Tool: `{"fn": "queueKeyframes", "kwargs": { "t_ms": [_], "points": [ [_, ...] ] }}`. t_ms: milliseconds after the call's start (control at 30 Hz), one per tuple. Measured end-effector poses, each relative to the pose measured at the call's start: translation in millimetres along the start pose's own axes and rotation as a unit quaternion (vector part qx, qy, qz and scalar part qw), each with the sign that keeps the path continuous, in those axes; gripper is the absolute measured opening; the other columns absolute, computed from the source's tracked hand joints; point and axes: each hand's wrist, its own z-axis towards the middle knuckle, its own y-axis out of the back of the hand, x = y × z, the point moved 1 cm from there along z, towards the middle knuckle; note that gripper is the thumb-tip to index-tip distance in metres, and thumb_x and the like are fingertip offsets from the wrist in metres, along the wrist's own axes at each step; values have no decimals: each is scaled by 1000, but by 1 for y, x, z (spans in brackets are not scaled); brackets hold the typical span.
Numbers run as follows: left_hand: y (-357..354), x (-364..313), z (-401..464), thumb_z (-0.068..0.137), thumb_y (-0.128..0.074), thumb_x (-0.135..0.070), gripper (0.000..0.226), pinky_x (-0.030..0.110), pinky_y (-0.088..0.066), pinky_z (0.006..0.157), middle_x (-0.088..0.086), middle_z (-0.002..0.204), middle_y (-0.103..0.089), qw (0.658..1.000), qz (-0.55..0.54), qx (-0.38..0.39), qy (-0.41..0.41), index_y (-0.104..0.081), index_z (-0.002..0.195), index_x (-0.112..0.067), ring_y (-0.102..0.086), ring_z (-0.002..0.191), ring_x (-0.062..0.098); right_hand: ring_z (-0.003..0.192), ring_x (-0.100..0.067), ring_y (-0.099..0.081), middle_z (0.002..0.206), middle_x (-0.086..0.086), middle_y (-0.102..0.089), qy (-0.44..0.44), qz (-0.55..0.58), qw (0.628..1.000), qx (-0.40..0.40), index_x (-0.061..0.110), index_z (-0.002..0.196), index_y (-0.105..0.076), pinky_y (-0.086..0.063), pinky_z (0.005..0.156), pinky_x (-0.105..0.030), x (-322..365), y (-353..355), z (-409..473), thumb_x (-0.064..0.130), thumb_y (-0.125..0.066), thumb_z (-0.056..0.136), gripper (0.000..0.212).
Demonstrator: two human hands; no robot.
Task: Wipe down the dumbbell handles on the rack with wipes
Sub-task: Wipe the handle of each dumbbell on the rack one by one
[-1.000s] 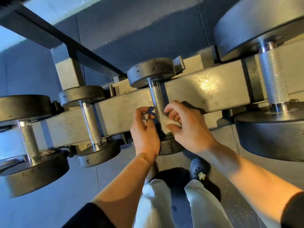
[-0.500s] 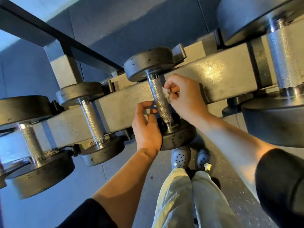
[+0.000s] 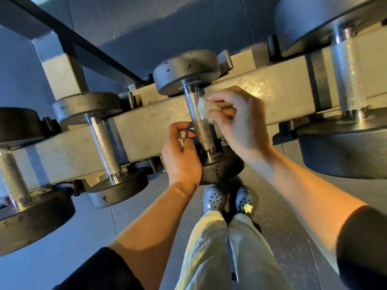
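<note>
A small dark dumbbell rests across the grey rack rail [image 3: 146, 126], its knurled steel handle [image 3: 199, 122] running toward me. My right hand [image 3: 236, 122] pinches a crumpled white wipe [image 3: 204, 108] against the right side of the handle's upper half. My left hand [image 3: 181, 155] is at the handle's lower left, fingers curled around a small pale scrap that I cannot make out clearly. The dumbbell's near head [image 3: 222, 170] is partly hidden behind my left hand.
More dumbbells sit on the same rail: a small one [image 3: 104, 147] to the left, a bigger one [image 3: 12, 181] at the far left, a large one [image 3: 349, 80] at the right. My legs and dark clogs [image 3: 228, 199] stand on the speckled floor below.
My right hand with the wipe has slid from the handle's lower end up to its upper half. My left hand has stayed by the lower end. The camera has moved closer.
</note>
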Motion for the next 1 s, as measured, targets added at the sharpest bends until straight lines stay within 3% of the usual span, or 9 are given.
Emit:
{"fn": "queueKeyframes", "kwargs": {
  "t_ms": [67,167,267,400,500,600,733,900,1000],
  "points": [
    [0,0,-1,87,-43,8,28,7,-38,64,-11,80,-57,1000,-10,-2,1,-58,100,-12,-52,69,-6,80,-20,-65,90,-7,-68,16,-4,1000,8,7,88,-72,-54,71,-30,2,-10,0,4,-69,71,17],
    [0,0,0,89,-43,6,26,7,-38,63,-11,81,-58,1000,-20,-4,3,-56,100,-14,-52,69,-6,79,-11,-59,87,-6,-65,-1,4,1000,30,9,82,-70,-48,70,-16,-2,-16,-11,5,-72,70,13],
    [0,1,-2,88,-44,6,27,7,-38,65,-10,83,-57,1000,-22,-14,1,-55,99,-16,-52,73,-6,78,-11,-59,86,-5,-65,-16,13,997,80,8,80,-71,-49,74,-17,-1,-11,-18,-1,-73,71,13],
    [-1,-1,-6,90,-45,-1,25,20,-39,69,-2,93,-61,1000,-5,-10,20,-47,100,-23,-57,84,12,76,-17,-60,83,-3,-64,-32,-18,987,155,11,77,-73,-47,71,-26,9,-2,-16,-2,-76,69,15],
    [-4,-13,-13,93,-47,-9,20,24,-41,70,4,101,-61,1000,22,-7,-7,-44,105,-25,-58,89,20,77,-16,-56,82,1,-60,-64,-45,974,211,14,81,-71,-43,68,-20,9,15,-15,-1,-74,72,18],
    [-9,-34,-18,95,-45,-18,12,18,-39,65,7,91,-61,997,-19,-20,-75,-50,106,-19,-56,76,16,78,-14,-57,85,1,-59,-78,-79,981,158,13,85,-70,-45,69,-19,5,45,-9,-2,-73,73,20],
    [-32,-68,-24,90,-48,-20,22,33,-50,74,11,92,-63,984,-114,58,-124,-56,110,-17,-63,81,26,75,-18,-58,85,-2,-57,-22,-189,976,108,11,87,-69,-49,66,-29,-4,94,9,-1,-71,75,17],
    [-71,-97,-38,89,-54,-6,18,16,-39,64,-2,84,-58,970,-146,117,-156,-56,104,-15,-51,73,8,83,-24,-58,91,-7,-59,41,-286,953,90,8,94,-70,-41,69,-24,-22,137,30,-9,-60,73,28],
    [-96,-97,-42,90,-54,-8,19,16,-39,64,-3,86,-58,971,-145,143,-128,-54,108,-15,-51,76,7,88,-34,-58,97,-12,-63,102,-351,929,65,5,100,-69,-46,74,-34,-32,149,46,-13,-59,71,35]
  ]
}}
